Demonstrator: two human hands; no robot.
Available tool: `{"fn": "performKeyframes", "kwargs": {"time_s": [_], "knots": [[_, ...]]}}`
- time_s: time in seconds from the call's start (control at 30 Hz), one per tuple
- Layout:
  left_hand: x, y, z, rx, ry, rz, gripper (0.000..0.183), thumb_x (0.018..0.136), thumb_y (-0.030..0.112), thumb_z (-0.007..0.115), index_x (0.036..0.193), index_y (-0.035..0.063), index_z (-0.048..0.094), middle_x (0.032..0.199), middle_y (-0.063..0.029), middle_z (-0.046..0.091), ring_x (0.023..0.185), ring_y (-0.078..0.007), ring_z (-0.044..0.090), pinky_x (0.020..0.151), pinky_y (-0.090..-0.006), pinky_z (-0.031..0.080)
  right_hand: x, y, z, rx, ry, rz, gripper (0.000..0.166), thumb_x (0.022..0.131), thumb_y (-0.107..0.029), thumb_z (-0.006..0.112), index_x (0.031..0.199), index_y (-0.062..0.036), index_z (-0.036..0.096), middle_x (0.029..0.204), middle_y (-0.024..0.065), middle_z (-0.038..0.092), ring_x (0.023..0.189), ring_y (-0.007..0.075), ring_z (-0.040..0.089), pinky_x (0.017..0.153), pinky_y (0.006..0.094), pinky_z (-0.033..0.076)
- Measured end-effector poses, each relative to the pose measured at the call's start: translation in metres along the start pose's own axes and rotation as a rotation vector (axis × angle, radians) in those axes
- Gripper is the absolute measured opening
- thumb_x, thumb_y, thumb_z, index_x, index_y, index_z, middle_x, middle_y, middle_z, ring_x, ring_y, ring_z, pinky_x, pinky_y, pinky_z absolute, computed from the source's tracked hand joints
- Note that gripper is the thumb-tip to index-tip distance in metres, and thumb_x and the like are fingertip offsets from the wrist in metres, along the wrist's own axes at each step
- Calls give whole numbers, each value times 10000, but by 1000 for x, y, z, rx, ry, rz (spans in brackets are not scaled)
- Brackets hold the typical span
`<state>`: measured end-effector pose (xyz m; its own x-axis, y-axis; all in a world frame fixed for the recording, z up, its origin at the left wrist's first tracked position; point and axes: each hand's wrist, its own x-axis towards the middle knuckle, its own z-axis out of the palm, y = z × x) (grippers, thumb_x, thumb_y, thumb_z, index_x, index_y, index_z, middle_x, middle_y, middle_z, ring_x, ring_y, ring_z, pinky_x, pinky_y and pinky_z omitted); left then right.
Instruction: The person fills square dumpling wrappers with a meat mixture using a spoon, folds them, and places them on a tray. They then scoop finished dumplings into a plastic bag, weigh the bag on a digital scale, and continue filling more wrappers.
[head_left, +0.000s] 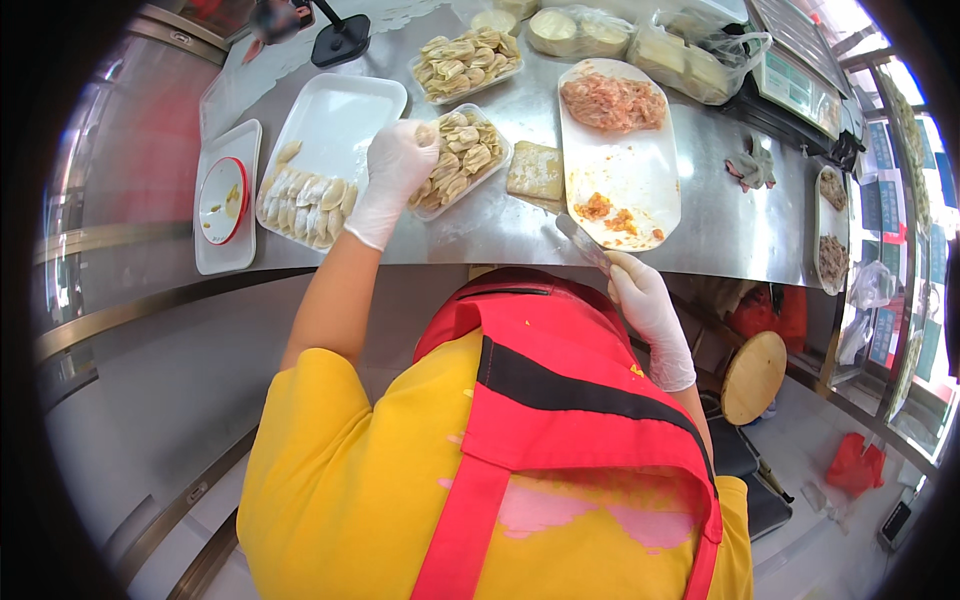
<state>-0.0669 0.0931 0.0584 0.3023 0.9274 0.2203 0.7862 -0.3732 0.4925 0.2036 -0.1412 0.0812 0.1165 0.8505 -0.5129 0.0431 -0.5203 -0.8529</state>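
Observation:
My left hand, in a white glove, is closed around a pale wonton, over the left edge of a clear tray of wontons. My right hand, also gloved, grips a flat metal spatula at the table's front edge. Its blade points toward a stack of square dough wrappers. Right of the wrappers lies a white tray with raw minced meat at the back and orange-red bits at the front. On the left, a white tray holds rows of floured dumplings.
A red-rimmed dish sits on a tray at far left. Another wonton tray, bagged wrappers, a black stand and a scale line the back. A crumpled cloth and a meat tray lie right.

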Motion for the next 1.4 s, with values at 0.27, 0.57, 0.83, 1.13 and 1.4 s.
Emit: {"fn": "performKeyframes", "kwargs": {"time_s": [0.27, 0.57, 0.83, 1.13, 1.4], "knots": [[12, 1, -3, 224, -285, 65, 403, 844, 274, 574, 1123, -14, 527, 1094, -242, 566, 1029, -393, 534, 874, -416, 447, -7, 16, -15, -126, 108, -40, 279, 909, -103, 463, 1116, 50, 572, 747, 19, 581, 622, 68, 474, 580, 226, 414], [-29, 19, 21, 288, -20, 190, 334, 856, 221, 542, 1125, 24, 553, 1225, -195, 523, 1194, -335, 444, 995, -517, 287, -11, 19, -24, -157, 199, -82, 254, 921, -86, 431, 1098, 43, 558, 652, -20, 471, 577, 53, 408, 535, 205, 351], [-37, 78, 108, -15, -150, 493, 100, 709, 90, 598, 782, 25, 574, 898, -145, 580, 870, -332, 550, 783, -414, 448, -7, 21, -39, -371, 313, -126, 232, 888, -81, 406, 1044, 12, 551, 691, 89, 575, 623, 180, 544, 611, 293, 433], [-39, 79, 108, -436, -258, 93, 121, 744, 132, 543, 690, 25, 560, 806, -103, 611, 881, -245, 578, 761, -356, 476, 17, 3, -26, -893, 368, -176, 312, 892, -169, 451, 1175, -137, 578, 995, 186, 621, 902, 343, 603, 787, 410, 481], [-71, 59, 80, -1748, -502, -803, 476, 939, 341, 322, 1214, -16, 474, 1168, -163, 568, 1016, -282, 595, 925, -403, 456, 24, 7, -13, -1026, 235, -101, 365, 858, -141, 466, 1207, -159, 571, 920, 192, 631, 828, 348, 617, 742, 432, 496]]}}
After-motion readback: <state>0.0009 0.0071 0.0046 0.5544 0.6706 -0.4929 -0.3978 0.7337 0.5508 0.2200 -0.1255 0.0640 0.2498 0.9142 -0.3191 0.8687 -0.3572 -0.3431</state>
